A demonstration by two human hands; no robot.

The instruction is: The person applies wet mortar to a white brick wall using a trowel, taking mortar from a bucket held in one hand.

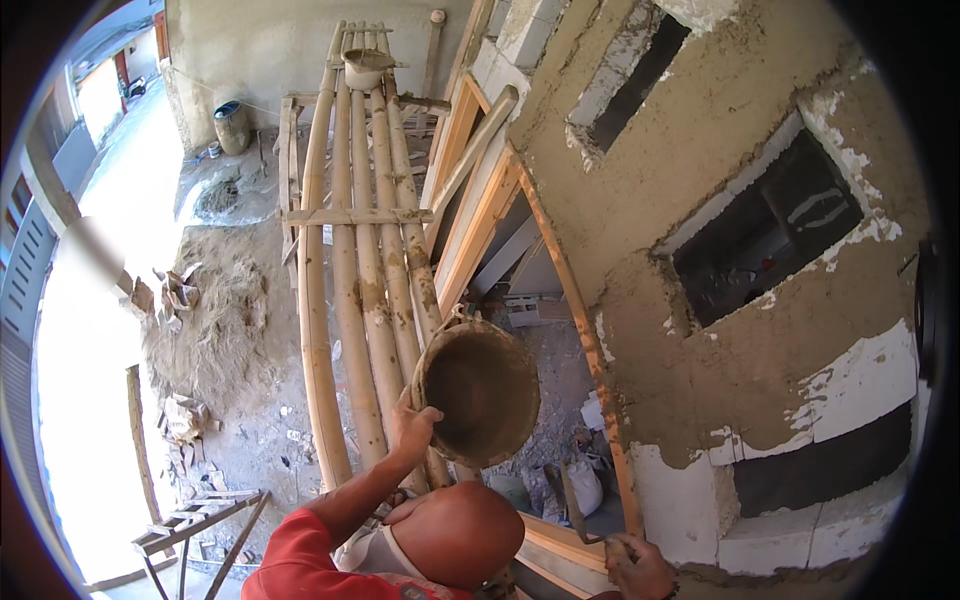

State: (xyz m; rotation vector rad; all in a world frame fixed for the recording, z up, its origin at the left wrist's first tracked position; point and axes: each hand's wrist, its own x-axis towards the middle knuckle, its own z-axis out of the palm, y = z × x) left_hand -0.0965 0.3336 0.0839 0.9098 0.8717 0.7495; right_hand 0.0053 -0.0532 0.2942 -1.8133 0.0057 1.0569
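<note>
My left hand (411, 432) is closed on the near-left rim of a mortar-stained bucket (522, 372), thumb over the edge. The bucket tilts toward me beside the bamboo poles (372, 300), its inside coated in grey-brown mortar; how much lies in it I cannot tell. At the lower right, my right hand (640, 570) is closed round the handle of a trowel (573, 500), whose narrow blade shows nearly edge-on. That hand is beside the foot of the wooden frame (590, 350). My bent bare knee lies between the two arms.
A second bucket (368, 68) stands at the far end of the bamboo scaffold. The partly plastered block wall (640, 230) with rectangular openings rises on the right. Below on the left are a sand heap (225, 310), a drum (231, 128) and a wooden stand (205, 520).
</note>
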